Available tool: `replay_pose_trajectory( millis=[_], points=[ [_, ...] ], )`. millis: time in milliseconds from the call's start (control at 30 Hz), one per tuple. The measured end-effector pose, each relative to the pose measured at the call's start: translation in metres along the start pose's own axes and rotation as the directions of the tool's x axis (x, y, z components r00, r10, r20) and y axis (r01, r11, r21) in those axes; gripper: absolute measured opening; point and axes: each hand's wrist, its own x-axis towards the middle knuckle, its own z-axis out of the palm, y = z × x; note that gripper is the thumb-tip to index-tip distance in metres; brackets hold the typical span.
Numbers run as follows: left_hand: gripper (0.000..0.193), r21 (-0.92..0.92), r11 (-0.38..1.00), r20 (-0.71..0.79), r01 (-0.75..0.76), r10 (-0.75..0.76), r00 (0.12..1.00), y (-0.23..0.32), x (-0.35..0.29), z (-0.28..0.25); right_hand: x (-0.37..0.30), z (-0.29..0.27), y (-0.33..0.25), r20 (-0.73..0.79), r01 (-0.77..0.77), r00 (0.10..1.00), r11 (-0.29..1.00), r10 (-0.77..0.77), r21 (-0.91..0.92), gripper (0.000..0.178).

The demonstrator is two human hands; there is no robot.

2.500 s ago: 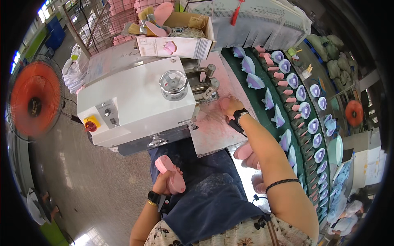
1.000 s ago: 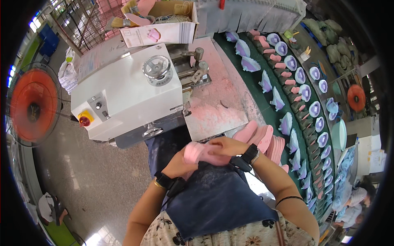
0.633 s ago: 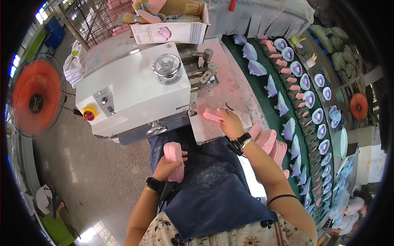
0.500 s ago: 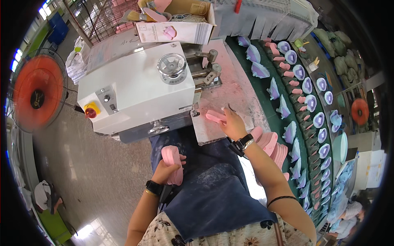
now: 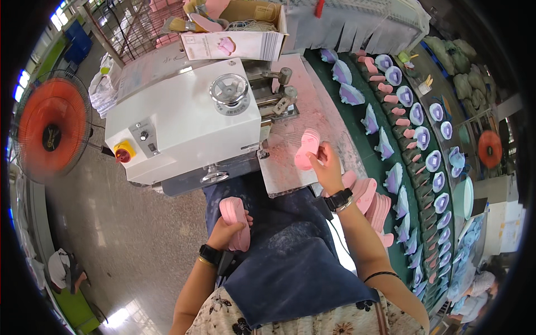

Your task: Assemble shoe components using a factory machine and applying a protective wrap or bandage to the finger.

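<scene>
Feeding a pink insole into the white machine.

Right hand (image 5: 326,166) pinching a single pink insole (image 5: 306,149) upright over the dusty worktop (image 5: 290,139), just beside the rollers (image 5: 282,97) of the white machine (image 5: 184,123). Left hand (image 5: 230,231) closed round a small stack of insoles (image 5: 235,219) over the lap, well apart. Probably mid-feed; next calls for laying the piece flat and aligning it toward the rollers.
</scene>
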Motion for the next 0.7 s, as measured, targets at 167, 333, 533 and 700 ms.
replay_pose_trajectory(
  millis=[167, 333, 533, 700],
  points=[
    [0.042, -0.099, 0.995, -0.017, 0.023, -0.024, 1.0, 0.0, 0.001, 0.004, -0.026, 0.007, 0.023, -0.117, 0.08, 0.991, 0.985, -0.062, 0.153, 0.038],
    [0.042, -0.139, 0.99, -0.061, 0.012, -0.021, 0.998, 0.0, 0.002, 0.005, -0.042, 0.012, 0.049, -0.116, 0.048, 0.992, 0.997, -0.054, -0.054, 0.04],
    [0.042, -0.156, 0.987, -0.079, 0.034, -0.046, 0.996, -0.004, -0.003, -0.001, -0.033, 0.011, 0.034, -0.121, 0.118, 0.985, 0.993, -0.121, -0.032, 0.034],
    [0.046, -0.242, 0.969, -0.049, 0.042, -0.055, 0.997, -0.001, 0.001, 0.005, -0.033, 0.011, 0.053, -0.158, 0.097, 0.98, 0.98, -0.125, -0.174, 0.033]
  ],
)
